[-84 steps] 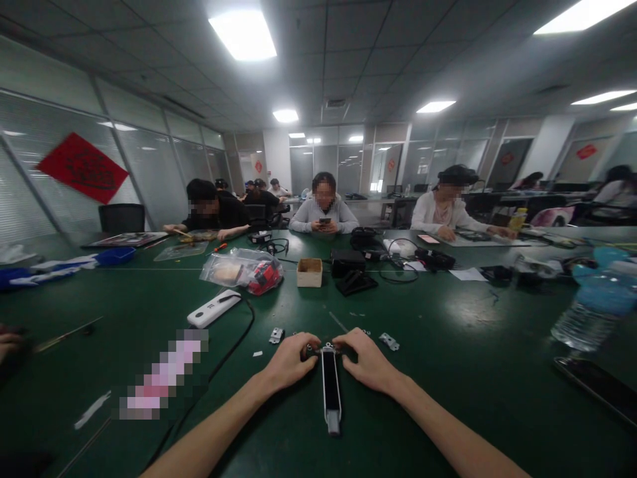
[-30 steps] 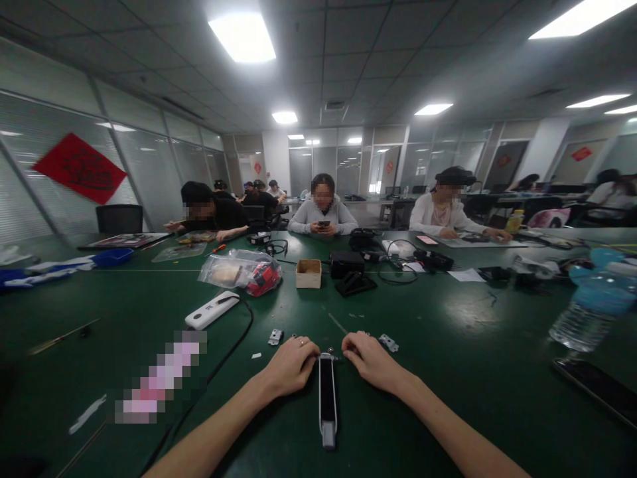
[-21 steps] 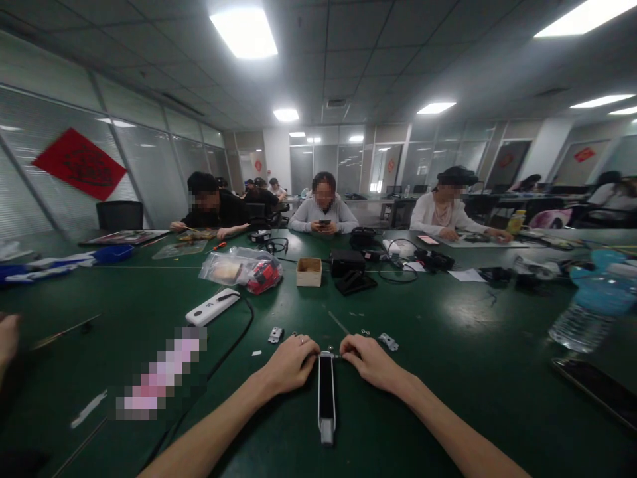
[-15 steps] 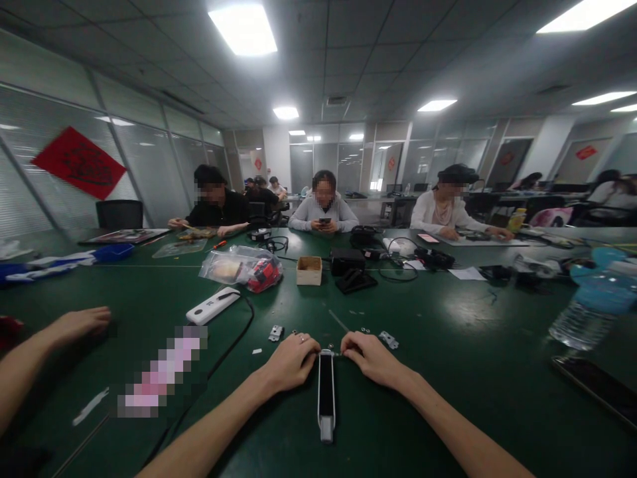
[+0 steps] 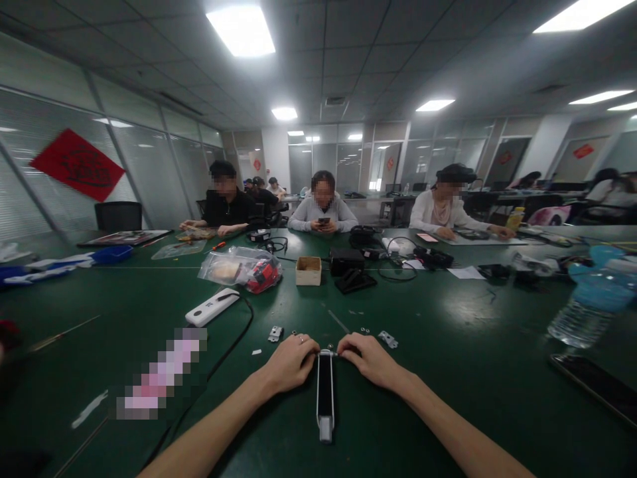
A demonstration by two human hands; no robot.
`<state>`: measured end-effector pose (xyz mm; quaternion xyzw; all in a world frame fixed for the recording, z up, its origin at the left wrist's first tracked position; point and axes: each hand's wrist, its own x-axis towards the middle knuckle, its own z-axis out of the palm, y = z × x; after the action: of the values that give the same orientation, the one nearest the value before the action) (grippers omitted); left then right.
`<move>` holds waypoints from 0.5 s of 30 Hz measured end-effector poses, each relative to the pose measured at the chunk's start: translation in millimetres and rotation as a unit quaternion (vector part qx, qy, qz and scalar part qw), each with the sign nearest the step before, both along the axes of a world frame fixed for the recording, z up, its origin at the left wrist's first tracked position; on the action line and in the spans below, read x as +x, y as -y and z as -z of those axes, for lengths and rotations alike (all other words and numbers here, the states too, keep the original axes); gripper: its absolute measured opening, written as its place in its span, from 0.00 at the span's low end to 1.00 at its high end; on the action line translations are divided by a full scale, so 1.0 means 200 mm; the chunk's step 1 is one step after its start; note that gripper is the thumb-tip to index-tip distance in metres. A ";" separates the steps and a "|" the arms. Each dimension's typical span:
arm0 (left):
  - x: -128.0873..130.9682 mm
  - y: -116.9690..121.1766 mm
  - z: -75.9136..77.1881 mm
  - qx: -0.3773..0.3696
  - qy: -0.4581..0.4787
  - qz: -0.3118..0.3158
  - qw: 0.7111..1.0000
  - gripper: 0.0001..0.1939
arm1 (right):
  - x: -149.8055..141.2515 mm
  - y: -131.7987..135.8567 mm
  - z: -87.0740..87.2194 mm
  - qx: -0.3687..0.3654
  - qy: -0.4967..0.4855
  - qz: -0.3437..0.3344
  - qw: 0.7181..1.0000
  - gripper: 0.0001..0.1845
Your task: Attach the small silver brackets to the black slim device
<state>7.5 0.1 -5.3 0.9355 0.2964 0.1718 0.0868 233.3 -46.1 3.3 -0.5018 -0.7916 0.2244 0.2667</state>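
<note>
While both hands met the far end of the long black-and-white piece [image 5: 325,392], it lay on the green table [image 5: 428,318] between the forearms, its grey end pointing toward the wearer. The left hand [image 5: 291,362] had its fingers curled together against the far left corner; the right hand [image 5: 369,360] had bent fingers at the small part projecting on the right. Whether either hand actually gripped anything could not be told, because the fingertips hid the contact.

Just beyond the hands were 2 metal brackets [image 5: 275,333], 1 on each side, and 2 small rings [image 5: 365,330] near the right-hand bracket. A thin clear strip [image 5: 339,322] lay farther forward. To the left lay a white power strip [image 5: 213,307], with a plastic bag [image 5: 241,269] and an open box [image 5: 308,272] beyond. Across the table, 1 person [image 5: 323,209] in grey held a phone [image 5: 324,221].
</note>
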 end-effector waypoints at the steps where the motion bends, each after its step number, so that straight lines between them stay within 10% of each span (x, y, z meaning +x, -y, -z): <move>1: 0.00 0.00 0.00 0.002 0.000 0.001 1.000 0.10 | 0.00 0.00 0.00 0.000 -0.002 0.000 1.000 0.08; 15: 0.00 0.00 -0.01 -0.026 0.004 0.006 1.000 0.11 | 0.02 -0.01 0.01 0.036 0.008 -0.039 0.999 0.08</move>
<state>8.2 0.1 -4.0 0.9338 0.2952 0.1676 0.1133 236.9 -43.9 0.9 -0.4626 -0.8203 0.2017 0.2693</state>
